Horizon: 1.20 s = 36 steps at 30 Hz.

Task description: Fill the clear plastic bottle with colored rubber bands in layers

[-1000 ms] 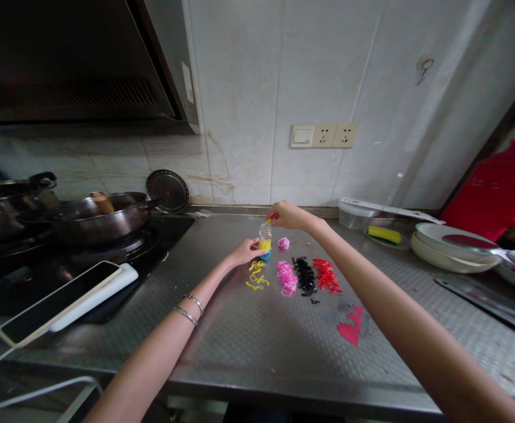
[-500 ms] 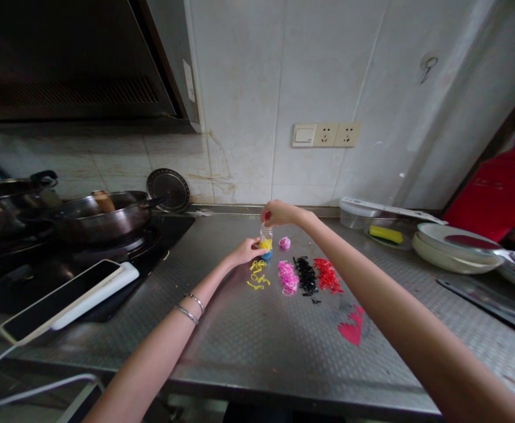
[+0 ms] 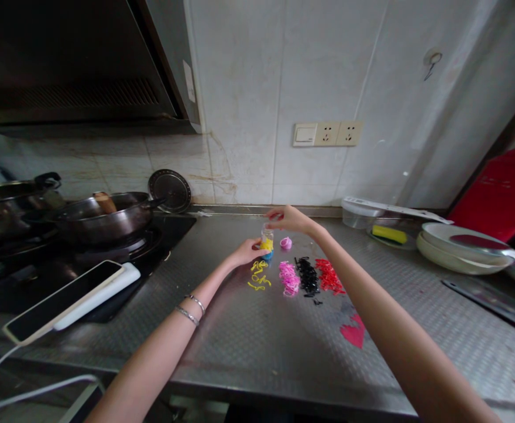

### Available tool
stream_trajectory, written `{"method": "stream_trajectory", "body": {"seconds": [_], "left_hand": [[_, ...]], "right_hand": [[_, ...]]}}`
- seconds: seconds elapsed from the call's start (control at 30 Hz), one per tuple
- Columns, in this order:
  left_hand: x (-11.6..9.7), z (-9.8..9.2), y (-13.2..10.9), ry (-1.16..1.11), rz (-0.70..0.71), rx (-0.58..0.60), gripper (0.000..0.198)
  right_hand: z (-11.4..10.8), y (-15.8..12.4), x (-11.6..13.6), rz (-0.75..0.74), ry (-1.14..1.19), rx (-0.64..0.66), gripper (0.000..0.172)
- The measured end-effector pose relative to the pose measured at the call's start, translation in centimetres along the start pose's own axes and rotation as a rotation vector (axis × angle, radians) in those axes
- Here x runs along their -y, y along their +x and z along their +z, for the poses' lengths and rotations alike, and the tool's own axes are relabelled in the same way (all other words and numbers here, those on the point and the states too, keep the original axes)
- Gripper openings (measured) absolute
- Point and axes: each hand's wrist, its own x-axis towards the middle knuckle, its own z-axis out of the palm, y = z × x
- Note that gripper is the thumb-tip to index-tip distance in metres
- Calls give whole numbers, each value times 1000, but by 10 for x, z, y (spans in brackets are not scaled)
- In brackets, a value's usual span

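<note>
A small clear jar (image 3: 267,235) stands upright on the counter, with yellow rubber bands above a blue layer inside. My left hand (image 3: 247,252) is closed around its lower part. Just above the jar's open mouth is my right hand (image 3: 289,220), its fingers apart and nothing visible in them. Several loose yellow rubber bands (image 3: 260,275) lie in front of the jar. To their right are piles of pink rubber bands (image 3: 288,278), black rubber bands (image 3: 308,276) and red rubber bands (image 3: 329,276). A pink cap (image 3: 286,242) sits right of the jar.
A red heart-shaped piece (image 3: 353,332) lies on the metal counter (image 3: 240,352). At left, a phone (image 3: 63,299) rests on a white device beside the stove and a pan (image 3: 103,220). Bowls (image 3: 460,252), a yellow sponge (image 3: 388,235) and a knife (image 3: 487,299) are at right.
My right hand has shifted slightly right at the jar's mouth, and its fingers have spread from a pinch. My left hand stays around the jar. The view has moved a little.
</note>
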Motion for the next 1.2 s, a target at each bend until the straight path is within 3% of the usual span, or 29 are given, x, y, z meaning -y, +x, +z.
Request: {"method": "stream_trajectory", "body": {"seconds": [0.2,0.37,0.5,0.6,0.7,0.9,1.2], "left_hand": [[1,3,2,-43,10,-9,42],[5,-2,3,26,8,17,44],[-3,-18,-2,331,-220,-6,68],[-11,-26,-6,434,-315,117,49],[-16,-22,-8,443,-270,248,26],[-27,-9,-9,433,-201,372,23],[-47,-2,-20,448,-142,500,18]], "right_hand": [[33,-16,-24,67,23,65,41],[44,-20,-29,84,69,18,37],[45,-20,-30,62,45,-21,35],[45,-19,-30,57,27,-30,35],[45,-18,-28,55,17,-26,34],[43,-19,-27,44,27,-14,34],[41,-19,-27,51,20,3,32]]}}
